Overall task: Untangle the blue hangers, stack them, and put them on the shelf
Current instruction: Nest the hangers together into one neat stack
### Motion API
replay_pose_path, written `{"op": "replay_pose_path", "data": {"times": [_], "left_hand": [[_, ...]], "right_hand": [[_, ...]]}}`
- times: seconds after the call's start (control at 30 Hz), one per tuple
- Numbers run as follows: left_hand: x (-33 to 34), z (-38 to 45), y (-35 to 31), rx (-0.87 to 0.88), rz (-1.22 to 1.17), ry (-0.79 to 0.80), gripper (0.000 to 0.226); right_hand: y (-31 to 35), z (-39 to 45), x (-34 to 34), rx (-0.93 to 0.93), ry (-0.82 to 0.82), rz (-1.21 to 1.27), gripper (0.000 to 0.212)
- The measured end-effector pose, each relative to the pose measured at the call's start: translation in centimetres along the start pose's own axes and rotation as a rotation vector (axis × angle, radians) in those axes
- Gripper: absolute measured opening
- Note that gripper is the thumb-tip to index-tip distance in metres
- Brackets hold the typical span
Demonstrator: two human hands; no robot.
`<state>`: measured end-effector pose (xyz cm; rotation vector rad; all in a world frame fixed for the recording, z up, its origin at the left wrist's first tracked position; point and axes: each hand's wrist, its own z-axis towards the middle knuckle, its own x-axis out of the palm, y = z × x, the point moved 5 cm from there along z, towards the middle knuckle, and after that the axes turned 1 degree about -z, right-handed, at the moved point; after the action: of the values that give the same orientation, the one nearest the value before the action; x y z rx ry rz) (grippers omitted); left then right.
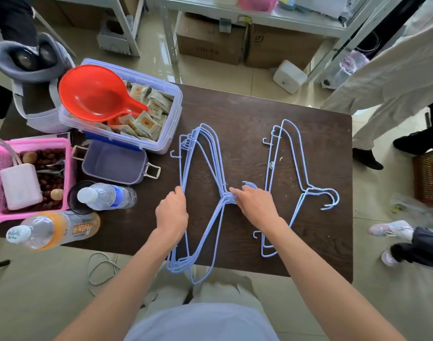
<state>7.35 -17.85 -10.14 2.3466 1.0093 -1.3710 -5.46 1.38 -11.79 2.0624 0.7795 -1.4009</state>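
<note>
While both hands grip the stacked hangers (200,168), left hand (172,212) on the bar, right hand (256,205) at the necks, the loose pair (294,168) lies just right (nearer the right hand), long axes running away from the body.

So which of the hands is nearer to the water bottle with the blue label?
Left. The left hand grips the hanger stack just right of the water bottle; the right hand lies farther right, beyond the stack.

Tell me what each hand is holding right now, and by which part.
Both hold the left hanger stack. The left hand grips its straight bottom bars; the right hand pinches the necks just below the hooks. The right hanger pile lies untouched.
</note>
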Motion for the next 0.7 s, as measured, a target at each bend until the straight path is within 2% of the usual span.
{"op": "replay_pose_path", "data": {"times": [0.13, 0.23, 0.33, 0.47, 0.63, 0.7], "left_hand": [[0.4, -1.0, -0.6, -0.03, -0.025, -0.042, 0.031], [1.5, -1.7, -0.3, -0.055, -0.039, -0.032, 0.039], [2.0, -2.0, 0.4, -0.066, -0.06, -0.095, 0.051], [1.9, -2.2, 0.6, -0.064, 0.0, -0.15, 0.05], [2.0, -2.2, 0.6, -0.066, 0.021, -0.16, 0.069], [1.8, -2.2, 0.5, -0.049, 0.013, -0.166, 0.069]], "right_hand": [[-0.2, 0.1, 0.1, 0.012, 0.071, 0.015, 0.041], [0.5, 0.1, 0.5, 0.0, 0.125, -0.002, 0.035], [1.2, 0.5, -0.1, -0.012, 0.058, 0.001, 0.033], [2.0, 0.3, -0.6, -0.07, -0.019, 0.064, 0.035], [2.3, -0.8, -0.2, -0.094, -0.077, 0.076, 0.026], [2.3, -0.9, -0.2, -0.087, -0.107, 0.089, 0.023]]}}
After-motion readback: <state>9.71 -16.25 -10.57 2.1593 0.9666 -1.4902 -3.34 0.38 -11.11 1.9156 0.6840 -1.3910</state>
